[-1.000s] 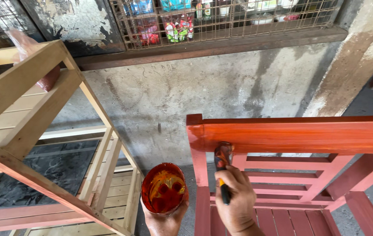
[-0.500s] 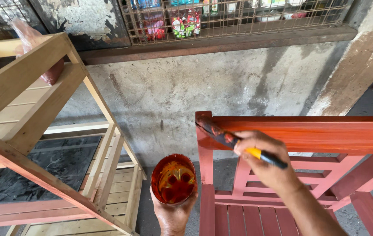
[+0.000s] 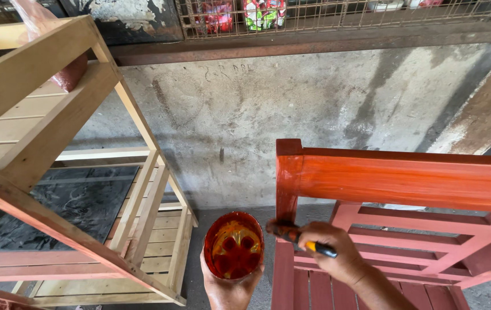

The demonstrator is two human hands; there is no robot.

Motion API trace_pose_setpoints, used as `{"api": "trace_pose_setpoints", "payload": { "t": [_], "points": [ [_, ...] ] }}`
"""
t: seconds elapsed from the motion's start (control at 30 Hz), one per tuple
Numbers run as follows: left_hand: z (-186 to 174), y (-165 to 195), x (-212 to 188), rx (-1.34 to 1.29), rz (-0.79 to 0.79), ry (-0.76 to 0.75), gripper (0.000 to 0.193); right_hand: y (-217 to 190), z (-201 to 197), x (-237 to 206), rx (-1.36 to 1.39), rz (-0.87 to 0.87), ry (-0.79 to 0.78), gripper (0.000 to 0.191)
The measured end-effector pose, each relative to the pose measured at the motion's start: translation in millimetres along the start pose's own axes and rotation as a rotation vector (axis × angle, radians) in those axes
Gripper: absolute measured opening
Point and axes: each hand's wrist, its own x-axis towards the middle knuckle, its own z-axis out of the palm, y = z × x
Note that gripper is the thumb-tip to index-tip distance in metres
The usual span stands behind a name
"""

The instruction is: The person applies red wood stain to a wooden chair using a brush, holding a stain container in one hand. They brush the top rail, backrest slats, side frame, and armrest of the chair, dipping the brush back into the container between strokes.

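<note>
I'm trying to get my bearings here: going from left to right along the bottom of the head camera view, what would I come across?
Bare wooden rack → left hand holding a cup of red stain → paintbrush in the right hand → red-painted wooden frame.

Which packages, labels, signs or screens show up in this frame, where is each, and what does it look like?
Red packets: behind the wire mesh at the top, left of centre; small glossy pouches, red with pale patches.
Green packets: behind the same mesh, just right of the red ones; small pouches, green, white and red.
Further packets: top right behind the mesh; cut off by the frame edge, too little shows.
No signs or screens in view.
</note>
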Motion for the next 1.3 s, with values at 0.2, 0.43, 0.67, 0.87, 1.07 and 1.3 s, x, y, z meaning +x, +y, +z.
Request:
{"api": "trace_pose_setpoints", "payload": {
  "t": [0.2, 0.43, 0.67, 0.87, 1.07, 1.3],
  "points": [
    [-11, -27, 2, -0.119, -0.178, -0.011, 0.115, 16, 39, -14, 0.015, -0.032, -0.032, 0.017],
    [-18, -40, 6, -0.069, -0.055, -0.044, 0.118, -2, 8, 8, 0.054, 0.081, -0.053, 0.021],
    [-9, -40, 3, -0.473, -0.370, -0.035, 0.113, 8, 38, -14, -0.037, -0.140, -0.016, 0.019],
    [-18, -44, -1, -0.188, -0.220, -0.077, 0.114, 39, 25, -42, -0.051, 0.038, 0.019, 0.022],
    [-13, -62, 5, -1.106, -0.744, 0.094, 0.078, 24, 67, -42, -0.053, -0.186, 0.109, 0.018],
    [-17, -40, 14, -0.955, -1.022, 0.211, 0.072, -37, 4, -6, -0.248, -0.229, 0.237, 0.019]
  ]
}}
